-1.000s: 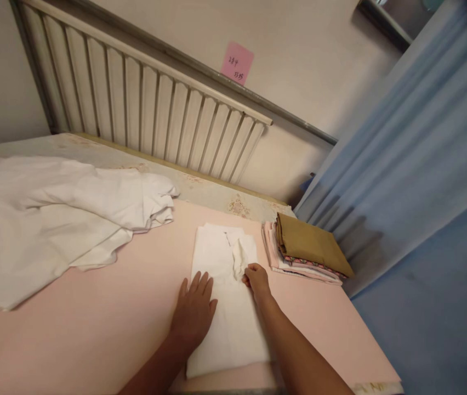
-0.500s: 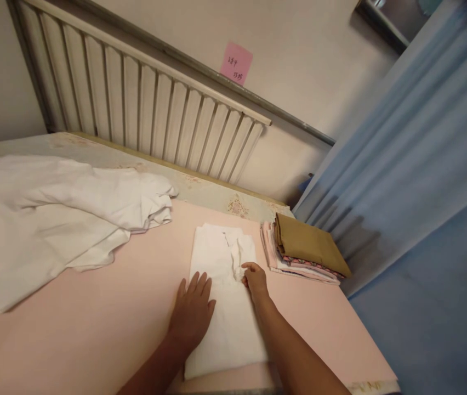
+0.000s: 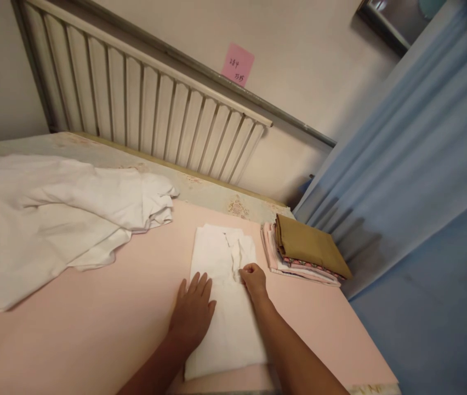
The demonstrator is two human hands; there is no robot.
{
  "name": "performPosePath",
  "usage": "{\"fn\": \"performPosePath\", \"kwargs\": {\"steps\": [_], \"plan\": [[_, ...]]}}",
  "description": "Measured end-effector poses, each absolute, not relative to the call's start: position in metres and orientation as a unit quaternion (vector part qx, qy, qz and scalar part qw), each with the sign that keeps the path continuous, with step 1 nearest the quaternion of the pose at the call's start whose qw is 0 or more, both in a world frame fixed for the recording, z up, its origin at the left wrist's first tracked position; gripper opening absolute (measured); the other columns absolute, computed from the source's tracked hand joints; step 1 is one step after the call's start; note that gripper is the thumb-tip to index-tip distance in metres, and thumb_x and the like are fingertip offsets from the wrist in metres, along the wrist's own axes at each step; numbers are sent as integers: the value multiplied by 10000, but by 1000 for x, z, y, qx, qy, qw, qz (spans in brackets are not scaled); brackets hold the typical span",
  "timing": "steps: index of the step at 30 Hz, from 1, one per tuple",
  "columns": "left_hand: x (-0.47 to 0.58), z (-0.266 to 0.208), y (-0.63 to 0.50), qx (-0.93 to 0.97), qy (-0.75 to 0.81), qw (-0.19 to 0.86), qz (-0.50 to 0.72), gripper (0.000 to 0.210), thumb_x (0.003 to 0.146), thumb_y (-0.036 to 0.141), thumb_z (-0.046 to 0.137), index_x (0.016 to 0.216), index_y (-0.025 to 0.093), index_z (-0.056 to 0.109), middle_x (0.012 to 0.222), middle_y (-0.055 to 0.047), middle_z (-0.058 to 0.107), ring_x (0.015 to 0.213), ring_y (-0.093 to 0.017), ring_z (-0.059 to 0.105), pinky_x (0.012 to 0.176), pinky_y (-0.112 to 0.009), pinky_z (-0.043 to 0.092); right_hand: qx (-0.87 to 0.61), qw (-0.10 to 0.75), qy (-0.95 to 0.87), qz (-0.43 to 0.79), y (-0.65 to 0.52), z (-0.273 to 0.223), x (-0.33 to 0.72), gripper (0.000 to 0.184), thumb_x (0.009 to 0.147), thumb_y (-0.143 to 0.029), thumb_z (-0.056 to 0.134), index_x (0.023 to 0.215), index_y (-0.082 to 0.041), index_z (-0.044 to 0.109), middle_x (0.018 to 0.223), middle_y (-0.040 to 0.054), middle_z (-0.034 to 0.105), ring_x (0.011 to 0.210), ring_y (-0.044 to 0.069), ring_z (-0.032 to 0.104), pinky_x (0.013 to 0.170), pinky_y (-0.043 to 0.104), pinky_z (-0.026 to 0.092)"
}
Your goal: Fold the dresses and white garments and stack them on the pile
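A folded white garment point(image 3: 227, 329) lies flat in front of me, with a ruffled strip of cloth standing up near its far right part. My left hand point(image 3: 192, 310) rests on its left edge, palm down and fingers spread. At the right side, my right hand point(image 3: 254, 280) pinches the lower end of the ruffled strip between thumb and fingers. The garment's exact kind is not clear from its folded shape.
A large crumpled white cloth point(image 3: 52, 219) covers the left of the pink-topped table point(image 3: 135, 318). To the right sits a stack of folded fabric point(image 3: 311, 247), mustard on top. A radiator point(image 3: 155, 109) stands behind, and a blue curtain point(image 3: 414, 181) hangs at the right.
My right hand has shifted slightly left on the ruffled strip, its fingers closing together more. My left hand stays in place on the garment.
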State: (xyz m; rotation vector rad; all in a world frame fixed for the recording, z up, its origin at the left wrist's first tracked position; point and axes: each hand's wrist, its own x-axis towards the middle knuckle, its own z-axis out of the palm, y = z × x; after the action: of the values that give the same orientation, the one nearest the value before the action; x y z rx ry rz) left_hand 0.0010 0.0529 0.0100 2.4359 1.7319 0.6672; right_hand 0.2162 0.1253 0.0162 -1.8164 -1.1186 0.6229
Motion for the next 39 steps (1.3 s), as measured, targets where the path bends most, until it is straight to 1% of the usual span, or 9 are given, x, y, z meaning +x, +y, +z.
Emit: {"fn": "performPosePath", "kwargs": {"steps": [5,13,17,21,26,30,33,36,39], "plan": [[1,9,52,794,563,34,227,445,913,285,436,1335,209,554,1452,-65,504,1386,-265,383,1164,-522,223,-742,430,-475,198,125,17,217,221,536,-168,570,747,-214,618,592,-78,504,571,129,494,555,226,387],[1,9,51,795,560,27,231,445,914,285,428,1332,205,560,1448,-62,508,1380,-265,392,1164,-516,227,-743,407,-505,165,126,16,218,168,545,-221,639,712,-215,628,597,-67,522,584,139,491,581,238,392],[0,10,51,797,557,16,232,443,917,276,430,1333,193,559,1447,-71,508,1377,-273,395,1159,-526,233,-743,413,-504,150,122,14,217,150,604,-202,571,739,-209,634,612,-49,543,586,147,511,577,239,400],[-2,9,51,806,545,-6,231,442,927,269,416,1339,187,551,1449,-87,504,1374,-283,397,1151,-536,238,-739,430,-504,127,117,12,213,123,673,-186,518,740,-211,619,647,-25,575,636,157,535,630,243,408],[-2,11,54,802,552,-8,229,398,941,292,401,1273,192,596,1385,-106,567,1331,-288,445,1119,-544,275,-730,448,-506,105,114,12,208,125,725,-168,484,665,-225,579,616,-17,554,600,158,485,595,246,370],[15,43,62,790,566,12,236,319,946,282,405,1134,192,646,1162,-106,672,1111,-264,566,1001,-468,391,-721,460,-509,101,115,12,209,150,750,-160,473,659,-225,573,614,-13,546,597,161,476,604,256,354],[42,75,78,802,549,33,233,279,951,289,397,1044,215,649,1043,-89,667,1000,-251,562,899,-423,423,-715,469,-508,105,115,12,209,151,754,-151,472,684,-221,586,641,-2,569,621,167,492,625,261,359],[74,92,101,809,548,77,197,231,937,238,408,1006,210,627,1040,-74,641,1018,-228,543,897,-374,417,-710,477,-506,115,114,13,210,148,759,-144,474,709,-217,593,673,10,595,643,174,514,635,266,364],[99,89,127,810,556,107,152,204,901,161,436,1015,201,601,1082,-60,624,1057,-194,536,893,-311,420,-707,484,-500,125,113,14,210,141,777,-156,473,716,-221,583,696,14,605,651,178,526,631,270,366]]}}
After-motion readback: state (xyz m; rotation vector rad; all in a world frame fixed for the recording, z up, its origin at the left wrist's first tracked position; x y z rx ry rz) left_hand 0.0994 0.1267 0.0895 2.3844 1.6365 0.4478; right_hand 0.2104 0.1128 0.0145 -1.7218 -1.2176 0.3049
